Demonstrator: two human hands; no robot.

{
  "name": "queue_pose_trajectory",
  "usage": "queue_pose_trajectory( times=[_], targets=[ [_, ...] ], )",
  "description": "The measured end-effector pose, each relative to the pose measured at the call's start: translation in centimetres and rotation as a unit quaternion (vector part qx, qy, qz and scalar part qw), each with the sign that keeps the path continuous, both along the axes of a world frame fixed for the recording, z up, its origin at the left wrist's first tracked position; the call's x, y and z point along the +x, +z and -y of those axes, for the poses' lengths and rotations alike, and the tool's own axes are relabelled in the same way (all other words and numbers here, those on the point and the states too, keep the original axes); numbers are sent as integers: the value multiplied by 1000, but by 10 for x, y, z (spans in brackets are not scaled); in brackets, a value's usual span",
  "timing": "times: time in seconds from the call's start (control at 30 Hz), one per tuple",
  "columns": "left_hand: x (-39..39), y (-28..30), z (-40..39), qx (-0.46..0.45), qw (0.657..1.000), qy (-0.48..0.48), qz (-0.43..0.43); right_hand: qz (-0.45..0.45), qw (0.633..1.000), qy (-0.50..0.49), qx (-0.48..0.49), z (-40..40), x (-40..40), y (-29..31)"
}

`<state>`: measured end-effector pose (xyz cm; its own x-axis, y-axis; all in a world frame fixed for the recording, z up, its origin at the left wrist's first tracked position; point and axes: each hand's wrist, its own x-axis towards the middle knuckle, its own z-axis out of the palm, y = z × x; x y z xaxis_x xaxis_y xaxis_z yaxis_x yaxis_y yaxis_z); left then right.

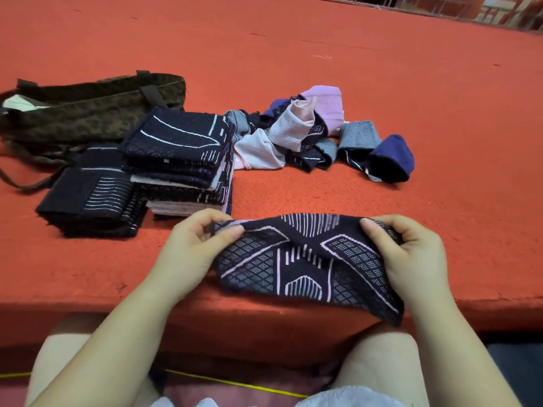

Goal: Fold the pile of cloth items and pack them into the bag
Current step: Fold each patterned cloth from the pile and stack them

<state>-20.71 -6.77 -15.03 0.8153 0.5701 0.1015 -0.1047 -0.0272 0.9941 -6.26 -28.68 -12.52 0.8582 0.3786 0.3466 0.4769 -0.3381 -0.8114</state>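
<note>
A dark navy cloth with pale lilac line patterns (305, 259) hangs over the front edge of the red surface. My left hand (194, 245) pinches its upper left corner and my right hand (411, 251) pinches its upper right corner. Left of it stand a tall stack of folded dark cloths (182, 160) and a lower folded stack (91, 201). A loose pile of unfolded cloths (299, 133), lilac, grey and navy, lies further back. The dark patterned bag (82, 113) lies flat at the far left behind the stacks.
The red carpeted platform (382, 69) stretches far back and to the right. Its front edge (264, 306) drops just beyond my knees. A navy and grey cloth (388, 157) lies apart at the right of the pile. A yellow line (235, 383) crosses the floor below.
</note>
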Motion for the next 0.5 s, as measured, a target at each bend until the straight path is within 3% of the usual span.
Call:
queue_pose_trajectory(
  times=[0.13, 0.23, 0.33, 0.4, 0.5],
  targets=[
    [-6, -4, -5, -46, 999, -1, -1, -27, 1000, 15, 1, 3, 3, 2],
    [-5, -8, -5, -65, 997, 29, -5, -107, 992, 64, 8, 5, 3, 0],
    [-3, -4, -2, 3, 995, 93, -35, -206, 970, 123, 28, 7, 4, -8],
    [-4, -2, 1, 45, 992, 98, -67, -215, 968, 121, 35, 7, 3, -12],
    [-4, 2, -2, -44, 995, 50, -80, -182, 977, 97, 48, 7, 2, -15]
  ],
)
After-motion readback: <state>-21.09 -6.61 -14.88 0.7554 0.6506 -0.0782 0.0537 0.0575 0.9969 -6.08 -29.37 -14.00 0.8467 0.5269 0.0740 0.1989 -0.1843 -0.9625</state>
